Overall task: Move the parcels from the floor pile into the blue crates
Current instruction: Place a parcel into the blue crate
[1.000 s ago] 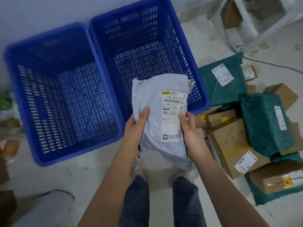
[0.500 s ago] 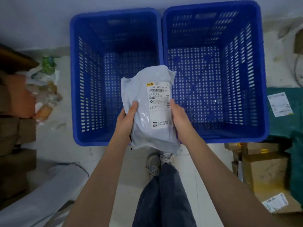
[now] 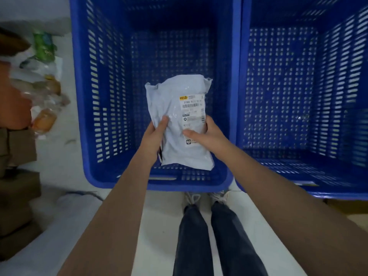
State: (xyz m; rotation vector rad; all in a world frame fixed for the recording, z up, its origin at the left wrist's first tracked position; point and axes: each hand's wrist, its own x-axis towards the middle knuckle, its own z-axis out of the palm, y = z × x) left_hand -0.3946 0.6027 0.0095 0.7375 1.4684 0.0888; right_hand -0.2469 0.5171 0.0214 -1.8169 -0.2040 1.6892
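A pale grey plastic mailer parcel (image 3: 175, 96) with a white shipping label hangs over the inside of the left blue crate (image 3: 79, 80). My left hand (image 3: 154, 136) grips its left edge and my right hand (image 3: 207, 134) grips its right side, thumb across the label. The left crate holds nothing else that I can see. The right blue crate (image 3: 242, 96) stands directly beside it, touching, with an empty-looking slotted floor. The floor pile of parcels is out of view.
Both crates stand on a pale floor by a white wall. Blurred bottles and bags (image 3: 42, 92) lie left of the left crate, with brown cartons (image 3: 18, 186) stacked below them. My legs and shoes (image 3: 207, 198) stand right at the crates' near edge.
The view has closed in on the left crate and dropped lower. Both hands have carried the grey parcel forward, from above the crates' near edge to inside the left crate's opening.
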